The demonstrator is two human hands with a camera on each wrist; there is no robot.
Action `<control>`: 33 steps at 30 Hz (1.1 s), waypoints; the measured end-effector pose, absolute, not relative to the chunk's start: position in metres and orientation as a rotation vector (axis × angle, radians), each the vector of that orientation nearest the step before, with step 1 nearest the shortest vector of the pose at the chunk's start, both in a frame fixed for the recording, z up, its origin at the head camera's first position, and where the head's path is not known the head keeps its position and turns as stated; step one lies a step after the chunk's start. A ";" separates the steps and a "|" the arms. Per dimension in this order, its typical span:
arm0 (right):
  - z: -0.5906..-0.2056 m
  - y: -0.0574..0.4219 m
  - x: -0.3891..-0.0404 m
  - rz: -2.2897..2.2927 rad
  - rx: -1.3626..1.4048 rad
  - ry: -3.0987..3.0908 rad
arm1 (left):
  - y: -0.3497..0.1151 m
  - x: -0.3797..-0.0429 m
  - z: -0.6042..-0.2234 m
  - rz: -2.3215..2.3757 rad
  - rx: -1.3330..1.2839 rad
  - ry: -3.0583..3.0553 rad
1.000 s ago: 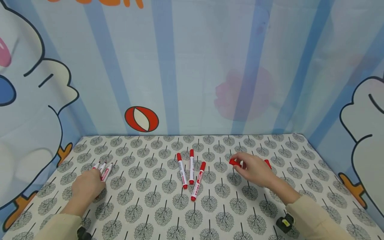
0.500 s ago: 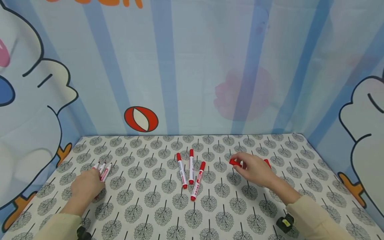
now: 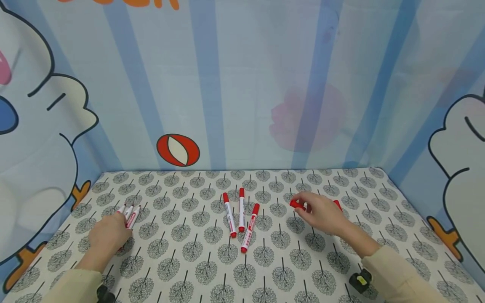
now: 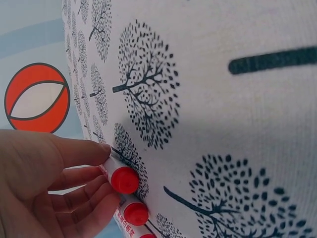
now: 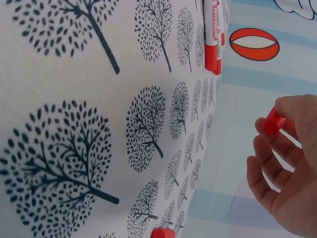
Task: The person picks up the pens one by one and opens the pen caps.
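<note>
On the left of the tablecloth, my left hand (image 3: 110, 236) pinches an uncapped whiteboard marker (image 4: 121, 176) between thumb and fingers. Two more uncapped markers lie close alongside it, and their dark tips point away from me in the head view. Their red ends, such as that of the neighbouring marker (image 4: 134, 213), show in the left wrist view. My right hand (image 3: 322, 213) holds a red marker cap (image 5: 274, 122) between thumb and index finger, above the cloth, its other fingers loosely bent. A second red cap (image 3: 338, 205) lies just beyond that hand, partly hidden by it.
Between the hands lie three capped red markers: a left one (image 3: 229, 215), a middle one (image 3: 241, 209) and a right one (image 3: 250, 228). The tree-patterned cloth (image 3: 182, 277) covers the table up to a striped blue backdrop (image 3: 242, 84) standing along its back and sides.
</note>
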State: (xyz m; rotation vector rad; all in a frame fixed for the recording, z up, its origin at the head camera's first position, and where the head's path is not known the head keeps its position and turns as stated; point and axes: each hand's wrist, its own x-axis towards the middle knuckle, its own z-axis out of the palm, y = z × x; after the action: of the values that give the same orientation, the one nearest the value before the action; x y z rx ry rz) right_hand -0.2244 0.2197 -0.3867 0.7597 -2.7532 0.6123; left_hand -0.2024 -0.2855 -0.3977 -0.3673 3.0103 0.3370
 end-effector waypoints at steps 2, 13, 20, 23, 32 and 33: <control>-0.387 0.220 -0.224 0.612 0.759 -2.752 | -0.286 -0.202 -0.397 0.342 -0.367 3.006; -0.383 0.223 -0.226 0.613 0.765 -2.729 | -0.283 -0.204 -0.391 0.341 -0.343 3.028; -0.381 0.228 -0.227 0.617 0.727 -2.710 | -0.277 -0.208 -0.384 0.351 -0.286 3.075; -0.382 0.230 -0.228 0.624 0.730 -2.705 | -0.274 -0.209 -0.382 0.348 -0.269 3.071; -0.382 0.236 -0.230 0.624 0.706 -2.695 | -0.260 -0.209 -0.382 0.365 -0.109 3.175; -0.382 0.236 -0.230 0.628 0.702 -2.696 | -0.258 -0.210 -0.382 0.362 -0.087 3.190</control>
State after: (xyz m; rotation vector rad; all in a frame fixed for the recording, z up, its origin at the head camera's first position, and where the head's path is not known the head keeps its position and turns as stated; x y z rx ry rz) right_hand -0.2298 0.2364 -0.3822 0.7023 -2.6957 0.6282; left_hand -0.2095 -0.2582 -0.3823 -0.0873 3.1898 0.3622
